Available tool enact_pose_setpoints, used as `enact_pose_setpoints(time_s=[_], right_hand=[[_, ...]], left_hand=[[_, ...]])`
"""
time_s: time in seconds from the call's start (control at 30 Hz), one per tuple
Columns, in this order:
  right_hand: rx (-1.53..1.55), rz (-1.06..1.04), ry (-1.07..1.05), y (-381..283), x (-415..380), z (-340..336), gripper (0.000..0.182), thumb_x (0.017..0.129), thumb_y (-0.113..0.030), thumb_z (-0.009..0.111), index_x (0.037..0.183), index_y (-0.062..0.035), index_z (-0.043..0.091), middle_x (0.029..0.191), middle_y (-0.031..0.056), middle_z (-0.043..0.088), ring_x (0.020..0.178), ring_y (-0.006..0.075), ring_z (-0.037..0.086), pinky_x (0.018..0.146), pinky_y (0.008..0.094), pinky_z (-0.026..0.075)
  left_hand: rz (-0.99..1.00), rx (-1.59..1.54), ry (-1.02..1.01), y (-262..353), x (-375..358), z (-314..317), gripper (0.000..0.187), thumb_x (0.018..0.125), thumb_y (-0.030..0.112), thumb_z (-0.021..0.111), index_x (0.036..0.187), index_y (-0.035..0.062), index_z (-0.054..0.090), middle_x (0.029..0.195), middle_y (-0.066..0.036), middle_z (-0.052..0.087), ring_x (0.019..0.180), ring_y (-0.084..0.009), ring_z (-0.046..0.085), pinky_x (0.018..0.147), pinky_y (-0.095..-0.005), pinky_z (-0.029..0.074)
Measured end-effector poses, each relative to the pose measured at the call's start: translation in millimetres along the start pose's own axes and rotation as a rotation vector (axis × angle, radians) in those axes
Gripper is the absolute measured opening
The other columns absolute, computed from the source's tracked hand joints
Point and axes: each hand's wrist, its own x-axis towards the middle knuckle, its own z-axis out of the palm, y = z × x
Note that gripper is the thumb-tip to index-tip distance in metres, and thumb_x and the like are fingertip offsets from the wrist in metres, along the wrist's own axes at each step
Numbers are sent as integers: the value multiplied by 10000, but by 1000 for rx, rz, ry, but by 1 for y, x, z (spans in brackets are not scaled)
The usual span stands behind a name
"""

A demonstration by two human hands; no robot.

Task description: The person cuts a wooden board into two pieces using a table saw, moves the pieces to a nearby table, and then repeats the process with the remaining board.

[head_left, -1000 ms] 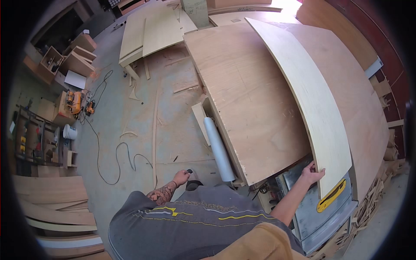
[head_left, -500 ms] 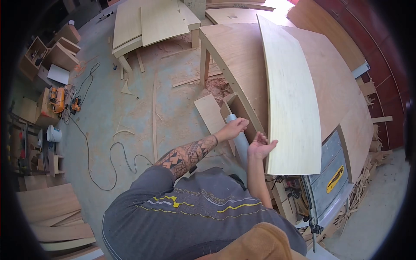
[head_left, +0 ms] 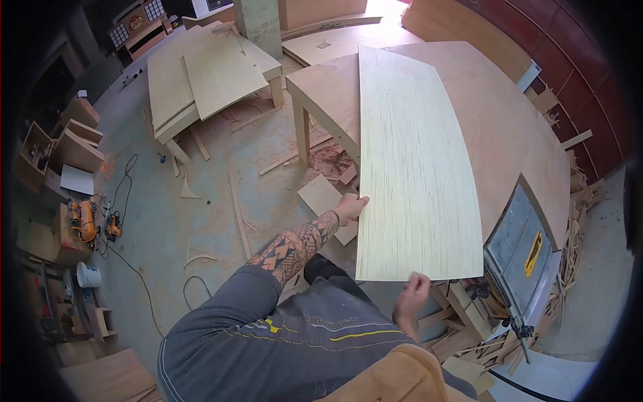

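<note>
A long pale wooden board (head_left: 418,167) lies across the large wooden worktable (head_left: 489,120), its near end jutting over the table's edge. My left hand (head_left: 350,208) is closed on the board's left edge, thumb on top. At the near end of the board is my right hand (head_left: 413,295), slightly blurred, fingers curled near the edge; whether they touch it is unclear.
A saw table (head_left: 519,234) with a yellow tool (head_left: 533,254) on it stands to the right. Offcuts (head_left: 569,268) are heaped beside it. Another low table (head_left: 161,130) bears boards at the back left. An orange machine (head_left: 84,221) and cables lie on the left floor.
The board has shifted left over the table's edge. My left hand has taken hold of its left edge. My right hand has moved down to its near end. The view has turned slightly.
</note>
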Motion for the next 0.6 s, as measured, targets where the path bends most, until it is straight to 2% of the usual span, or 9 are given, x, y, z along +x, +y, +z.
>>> enact_pose_setpoints(time_s=[0.07,0.1,0.17,0.2,0.23,0.3,0.33,0.47,0.6], right_hand=[[5,487,305,46,-4,-17,477,1022,-365,575,1326,-9,487,1175,121,613,916,153,606,725,296,499],[7,486,294,56,-3,-15,477,1022,-365,575,1326,-9,487,1175,121,613,916,153,606,725,296,499],[425,1099,166,67,-2,5,845,948,-572,605,1508,-24,288,1445,184,479,1181,283,585,928,435,521],[548,1003,10,73,-2,29,1030,892,-664,617,1569,-32,167,1547,252,360,1336,390,484,1081,558,425],[552,1015,-13,74,2,55,1030,892,-664,617,1569,-32,167,1547,252,360,1336,390,484,1081,558,425],[635,993,297,57,10,126,1017,894,-647,628,1554,-35,156,1484,293,396,1311,387,498,1049,578,446],[252,1099,443,-4,6,160,974,918,-601,631,1503,16,156,1401,323,446,1236,394,559,983,573,508],[208,862,680,-27,-15,246,821,985,-513,595,1380,109,232,1298,332,509,1100,423,636,898,509,575],[-27,915,756,-24,-31,283,847,999,-564,537,1410,124,263,1311,361,508,1127,451,625,932,485,560]], left_hand=[[10,-5,31,-10,6,-27,484,1004,373,594,1138,-90,640,1011,-168,712,774,-257,720,616,-426,551],[17,24,-11,-20,19,-39,476,1011,362,587,1175,-84,616,1038,-165,704,821,-262,725,634,-425,565],[20,51,-39,-26,24,-59,471,1018,351,579,1212,-78,592,1064,-163,697,868,-267,730,653,-424,579],[-24,-19,-88,-19,12,-66,459,1026,334,571,1248,-67,567,1092,-153,689,895,-271,727,690,-420,595],[-66,-86,-131,-13,3,-78,450,1033,317,562,1284,-56,542,1120,-144,681,922,-276,724,728,-416,611],[-71,-98,-262,-10,3,-108,440,1043,298,551,1322,-40,510,1164,-128,665,950,-266,712,813,-407,621],[-50,-89,-277,-3,-5,-121,433,1046,296,546,1315,-42,515,1176,-128,660,981,-258,702,822,-408,619],[-84,-35,-346,-11,32,-188,401,1067,284,519,1313,-34,518,1226,-125,639,1081,-231,667,847,-403,613],[-143,-155,-561,7,13,-222,428,1087,328,478,1407,45,467,1345,-99,586,1189,-215,617,957,-433,572]])
